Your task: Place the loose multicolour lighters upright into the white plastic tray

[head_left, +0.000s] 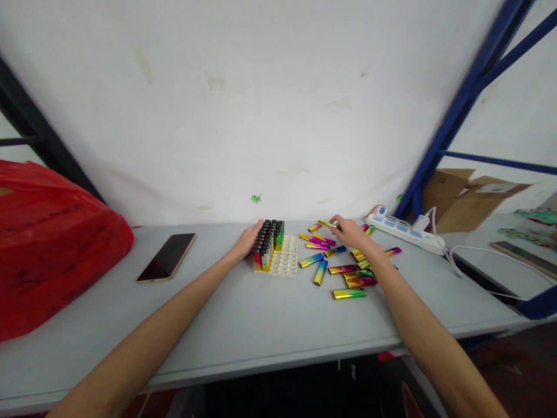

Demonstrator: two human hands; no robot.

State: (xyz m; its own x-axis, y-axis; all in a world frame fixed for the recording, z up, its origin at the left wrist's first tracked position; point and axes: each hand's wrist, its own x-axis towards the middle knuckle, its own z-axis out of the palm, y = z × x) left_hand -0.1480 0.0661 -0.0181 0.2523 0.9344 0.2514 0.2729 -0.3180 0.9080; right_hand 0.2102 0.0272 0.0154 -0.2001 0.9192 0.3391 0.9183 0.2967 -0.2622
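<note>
A white tray (288, 262) with round holes lies mid-table, its left part filled with several upright rainbow lighters (267, 241). My left hand (247, 240) rests against the tray's left side, fingers curled round the lighters there. Several loose rainbow lighters (343, 270) lie scattered to the right of the tray. My right hand (351, 231) reaches over them and pinches one lighter (326, 223) at the far edge of the pile.
A phone (167, 257) lies face up to the left. A red plastic bag (47, 244) fills the far left. A white power strip (402, 229) with cables sits at the right by a blue rack post (452, 122). Cardboard boxes (465, 200) stand behind.
</note>
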